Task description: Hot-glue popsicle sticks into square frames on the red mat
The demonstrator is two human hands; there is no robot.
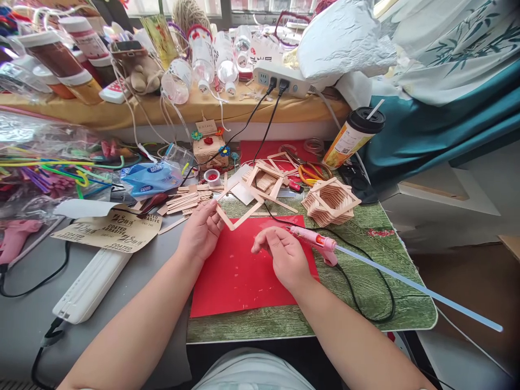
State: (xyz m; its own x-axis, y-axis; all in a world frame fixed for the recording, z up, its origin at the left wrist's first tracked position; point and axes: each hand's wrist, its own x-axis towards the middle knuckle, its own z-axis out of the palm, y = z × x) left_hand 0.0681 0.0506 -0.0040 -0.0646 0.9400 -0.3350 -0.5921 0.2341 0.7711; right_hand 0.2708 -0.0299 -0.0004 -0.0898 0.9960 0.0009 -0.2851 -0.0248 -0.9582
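My left hand [202, 230] pinches a square frame of wooden craft sticks [240, 221] by its left corner, above a red sheet [238, 276]. Over the right part of the sheet is my right hand [284, 255], its fingers curled together; whatever they may hold is hidden. Just beyond and right of it lies a pink hot glue gun [312, 236], a long bluish glue stick [422, 290] sticking out of its back. Two stacked craft-stick structures [331, 201] stand farther back. Loose craft sticks [189, 199] lie in a pile beyond my left hand.
A drink cup [353, 138] with a straw leans at the back right, near orange-handled scissors [312, 172]. Sandpaper [117, 230] and a white power strip [91, 284] lie at the left. Black cords cross the green mat [390, 260]. Jars and bottles crowd the rear ledge [244, 111].
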